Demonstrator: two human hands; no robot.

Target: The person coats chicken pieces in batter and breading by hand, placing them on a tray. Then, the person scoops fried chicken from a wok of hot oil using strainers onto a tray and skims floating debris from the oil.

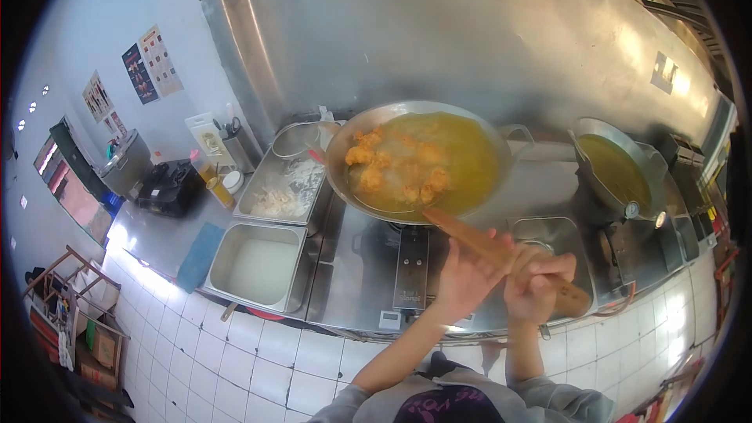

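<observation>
A large wok (pixel 507 158) of yellow oil holds several golden battered fried pieces (pixel 372 158), gathered mostly on its left side. The long wooden handle (pixel 470 240) of a skimmer slants down from the wok's near rim toward the right. Part of the skimmer's thin wire rim shows in the oil below the pieces; the rest of its head is hidden. My right hand (pixel 536 278) is closed round the handle near its lower end. Farther up, my left hand (pixel 468 278) holds the handle from beneath, with fingertips showing past its far edge.
On the left, a steel pan of white flour (pixel 294 192) carries a round sieve (pixel 298 139). A pan of whitish liquid (pixel 257 262) stands nearer, beside a blue cloth (pixel 201 257). A second pan of oil (pixel 615 168) with a clipped thermometer (pixel 631 209) stands right.
</observation>
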